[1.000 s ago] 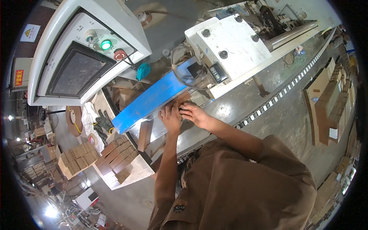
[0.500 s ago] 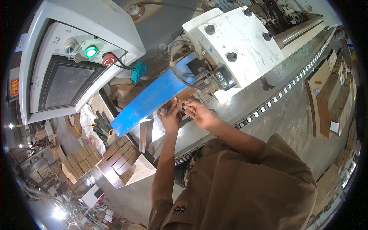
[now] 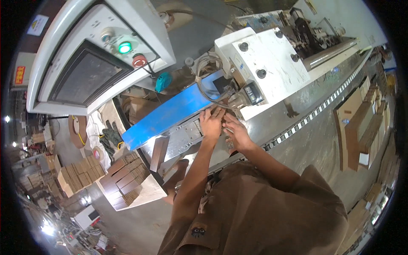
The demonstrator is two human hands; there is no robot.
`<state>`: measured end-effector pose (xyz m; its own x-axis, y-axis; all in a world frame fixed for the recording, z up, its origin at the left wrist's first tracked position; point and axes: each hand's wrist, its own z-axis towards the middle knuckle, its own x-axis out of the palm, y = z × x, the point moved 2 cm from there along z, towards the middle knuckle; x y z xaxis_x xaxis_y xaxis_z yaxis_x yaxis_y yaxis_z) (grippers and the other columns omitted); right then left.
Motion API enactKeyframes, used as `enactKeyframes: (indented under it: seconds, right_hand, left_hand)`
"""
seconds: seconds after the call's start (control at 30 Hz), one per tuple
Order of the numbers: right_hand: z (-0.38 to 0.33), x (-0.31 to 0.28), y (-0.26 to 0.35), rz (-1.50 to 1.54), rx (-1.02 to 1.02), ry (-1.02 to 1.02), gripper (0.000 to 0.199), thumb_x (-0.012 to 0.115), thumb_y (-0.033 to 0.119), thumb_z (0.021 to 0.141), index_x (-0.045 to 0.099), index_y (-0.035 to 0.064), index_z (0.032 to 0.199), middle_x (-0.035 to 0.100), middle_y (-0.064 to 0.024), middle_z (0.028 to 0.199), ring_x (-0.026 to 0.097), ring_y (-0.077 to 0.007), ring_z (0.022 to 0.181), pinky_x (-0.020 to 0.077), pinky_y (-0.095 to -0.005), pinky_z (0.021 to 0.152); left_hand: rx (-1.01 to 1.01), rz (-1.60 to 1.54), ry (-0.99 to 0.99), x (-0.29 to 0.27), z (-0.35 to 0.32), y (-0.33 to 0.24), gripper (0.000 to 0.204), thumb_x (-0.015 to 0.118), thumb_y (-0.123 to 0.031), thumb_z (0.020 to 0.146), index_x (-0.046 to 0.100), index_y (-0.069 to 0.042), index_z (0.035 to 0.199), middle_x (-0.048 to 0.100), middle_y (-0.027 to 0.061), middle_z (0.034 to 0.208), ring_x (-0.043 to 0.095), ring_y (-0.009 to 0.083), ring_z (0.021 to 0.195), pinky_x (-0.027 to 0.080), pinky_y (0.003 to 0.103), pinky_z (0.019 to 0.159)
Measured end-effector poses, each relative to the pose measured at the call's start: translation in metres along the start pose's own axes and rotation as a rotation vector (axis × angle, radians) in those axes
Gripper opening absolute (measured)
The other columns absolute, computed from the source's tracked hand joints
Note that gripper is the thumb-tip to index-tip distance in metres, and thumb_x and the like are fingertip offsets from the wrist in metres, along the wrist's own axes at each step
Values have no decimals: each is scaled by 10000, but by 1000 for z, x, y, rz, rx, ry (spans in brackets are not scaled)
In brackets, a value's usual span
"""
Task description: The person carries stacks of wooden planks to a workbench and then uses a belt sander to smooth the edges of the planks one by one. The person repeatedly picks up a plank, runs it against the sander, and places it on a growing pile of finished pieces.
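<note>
Left hand (image 3: 212, 123) and right hand (image 3: 237, 134) adjoin the straight blue beam (image 3: 173, 111); grip state cannot be determined. Rectangular brown strips (image 3: 159, 154) occupy the metal counter's (image 3: 272, 121) left end.

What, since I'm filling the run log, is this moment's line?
left hand: beside blue bar | right hand: beside left hand | grip: unclear | green button: lit

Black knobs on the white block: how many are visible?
4: upper left knob, upper right knob, lower left knob, lower right knob, near the corners of the white block. None seems hidden.
</note>
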<state>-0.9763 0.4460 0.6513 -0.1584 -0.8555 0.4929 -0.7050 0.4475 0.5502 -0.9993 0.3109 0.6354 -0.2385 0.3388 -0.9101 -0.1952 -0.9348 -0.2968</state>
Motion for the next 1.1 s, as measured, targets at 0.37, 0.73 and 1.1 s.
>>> enactKeyframes:
  seconds: [0.37,0.73,1.1]
  right_hand:
    - [-15,-46,-45,81,118,26,471,669,210,947,560,122,1396,597,-35,1309,583,-203,1141,459,-340,1034]
    - [-17,11,-27,37,208,98,346,648,243,947,589,136,1270,590,-7,1142,567,-189,1075,445,-352,995]
    - [-7,-34,-25,100,204,67,275,647,260,960,581,171,1211,599,5,1109,577,-186,1049,454,-353,970]
  left_hand:
    - [-430,204,-308,-71,-73,54,238,691,-138,870,758,-215,1085,740,-26,1039,607,219,1025,343,468,969]
    - [-827,405,-67,-161,-205,121,584,728,-400,882,589,-111,1370,616,100,1290,502,356,1236,289,573,1074]
    - [-514,213,-127,-135,-121,56,457,756,-200,822,682,-168,1272,586,101,1165,509,335,1183,330,530,1030]
